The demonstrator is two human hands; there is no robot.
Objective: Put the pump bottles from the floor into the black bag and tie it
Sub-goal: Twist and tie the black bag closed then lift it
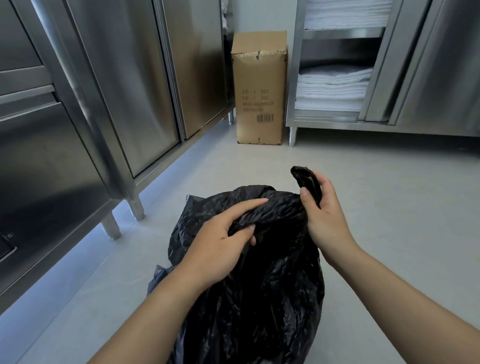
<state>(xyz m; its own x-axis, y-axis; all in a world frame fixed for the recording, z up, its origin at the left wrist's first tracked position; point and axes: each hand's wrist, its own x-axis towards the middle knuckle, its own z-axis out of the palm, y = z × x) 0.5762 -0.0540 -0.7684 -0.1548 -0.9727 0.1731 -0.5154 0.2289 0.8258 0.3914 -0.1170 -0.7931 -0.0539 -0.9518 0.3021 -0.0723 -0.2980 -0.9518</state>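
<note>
A bulging black plastic bag (256, 306) stands on the grey floor right in front of me. Its top is gathered into a twisted neck. My right hand (323, 219) is closed around the free end of that neck, which sticks up above my fingers. My left hand (222, 238) rests on the bag's left shoulder, with the lower fingers pinching a fold of plastic and the index finger stretched out over the bunched top. No pump bottles are visible on the floor; whatever is inside the bag is hidden.
Stainless steel cabinets (63, 121) line the left side on short legs. A tall cardboard box (260, 91) stands against the far wall. To the right, an open steel cabinet (421, 61) holds stacks of folded white towels (334, 93).
</note>
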